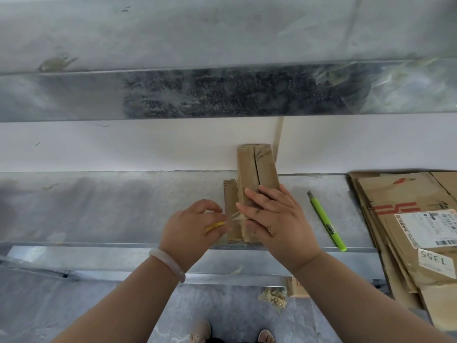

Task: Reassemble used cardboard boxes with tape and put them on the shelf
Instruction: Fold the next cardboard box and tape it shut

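A small brown cardboard box (257,169) stands on the metal work surface (123,206), its seam running away from me and one flap (230,194) spread at its left. My right hand (272,216) lies flat on the box's near end and presses it down. My left hand (193,226) holds a yellow tape roll (215,226), mostly hidden by the fingers. A strip of clear tape (235,217) stretches from the roll to the box under my right fingers.
A green utility knife (326,221) lies right of the box. A stack of flattened cardboard boxes (405,219) with shipping labels fills the right side and overhangs the surface's front edge. A white wall and a metal shelf ledge (222,68) rise behind. My feet show below.
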